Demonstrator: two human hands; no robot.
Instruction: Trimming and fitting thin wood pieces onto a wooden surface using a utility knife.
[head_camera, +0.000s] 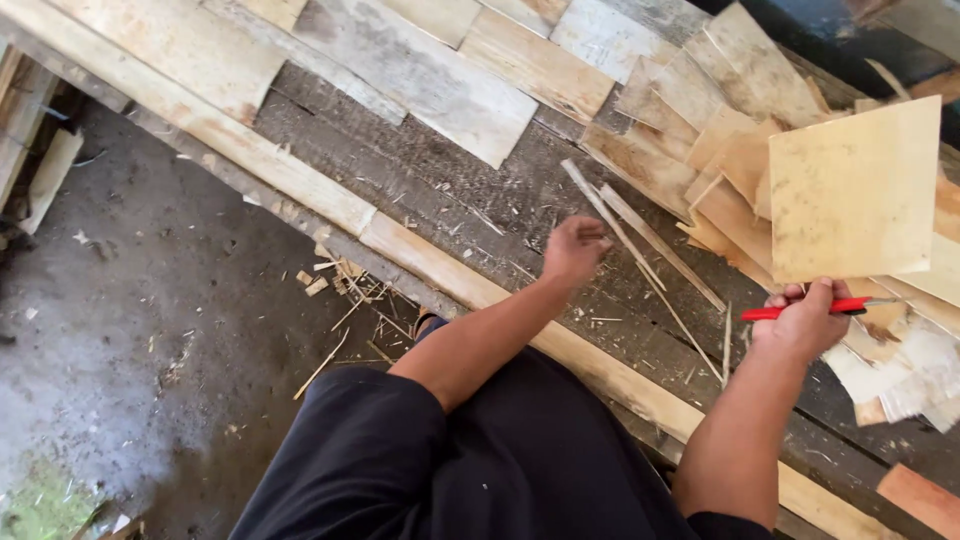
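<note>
Black fabric of the person's trousers (480, 470) fills the near bottom of the view, with grey concrete floor (140, 330) to the left, littered with pale wood splinters (345, 290). Just beyond the knees runs a long pale wooden plank (450, 275) along the near edge of the dark, rough wooden table (420, 170).

Over that table's middle the left hand (573, 248) is curled into a loose fist; whether its grip closes on anything I cannot tell. Just beside it lie thin pale wood strips (640, 235), slanting away.

Near the table's right edge the right hand (805, 318) has its grip closed around a red-handled utility knife (815, 307), held level, and it also pinches the lower edge of a square pale veneer sheet (855, 190), raised and tilted above the pile.

Behind it, toward the far right corner, overlapping tan veneer offcuts (700, 110) are heaped. Farther left, weathered grey-white boards (420, 70) lie across the far edge.
</note>
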